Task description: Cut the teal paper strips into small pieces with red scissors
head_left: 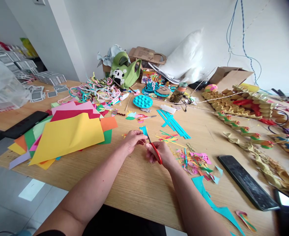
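Observation:
Above the middle of the table, my left hand (134,141) pinches a small piece of blue paper (144,129) between thumb and fingers. My right hand (160,153) is closed round the red handles of a pair of scissors (155,152). The scissor blades point up and away, right beside the blue paper; whether they touch it I cannot tell. Thin colored paper strips (167,137) lie just beyond my right hand. Farther back are long blue paper strips (174,124) and a round blue paper disc with raised folds (143,102).
Stacked colored paper sheets (73,137) lie at left. Paper scraps (196,162), blue offcuts (215,203) and a black phone (247,182) are at right, near egg-carton pieces (245,131). Behind stand a green panda bag (127,70), a jar (178,92) and a glue bottle (167,108).

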Demonstrator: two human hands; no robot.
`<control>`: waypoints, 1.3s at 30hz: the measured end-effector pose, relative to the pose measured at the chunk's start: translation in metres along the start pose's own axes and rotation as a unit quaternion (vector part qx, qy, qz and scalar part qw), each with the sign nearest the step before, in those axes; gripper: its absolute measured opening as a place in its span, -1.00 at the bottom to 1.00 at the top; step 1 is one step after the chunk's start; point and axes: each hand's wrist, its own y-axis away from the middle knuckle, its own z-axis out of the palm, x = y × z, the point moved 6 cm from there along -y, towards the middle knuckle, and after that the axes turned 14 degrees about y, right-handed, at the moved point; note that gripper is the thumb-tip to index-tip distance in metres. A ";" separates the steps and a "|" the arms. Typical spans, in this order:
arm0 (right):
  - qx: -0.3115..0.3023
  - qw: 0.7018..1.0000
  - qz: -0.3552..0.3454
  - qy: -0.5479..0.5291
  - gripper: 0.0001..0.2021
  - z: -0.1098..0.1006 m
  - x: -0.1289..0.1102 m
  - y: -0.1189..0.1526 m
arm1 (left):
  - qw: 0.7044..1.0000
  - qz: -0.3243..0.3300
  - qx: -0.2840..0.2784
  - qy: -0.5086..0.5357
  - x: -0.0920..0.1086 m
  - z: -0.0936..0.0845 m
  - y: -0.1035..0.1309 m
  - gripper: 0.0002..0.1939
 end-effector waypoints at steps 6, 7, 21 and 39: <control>0.000 1.000 0.000 -0.004 -0.49 0.000 -0.001 0.001 | 1.000 0.000 -0.001 0.011 0.001 0.000 0.000 -0.85; 0.000 1.000 0.000 -0.005 -0.49 0.000 -0.002 0.001 | 1.000 0.000 -0.002 0.008 0.001 0.000 0.000 -0.85; -0.007 1.000 0.005 -0.003 -0.48 0.001 -0.003 0.002 | 1.000 -0.011 -0.012 -0.021 0.002 0.000 0.000 -0.85; -0.001 1.000 0.012 -0.026 -0.50 0.000 0.000 0.000 | 0.998 -0.029 -0.049 0.002 -0.004 0.004 0.000 -0.79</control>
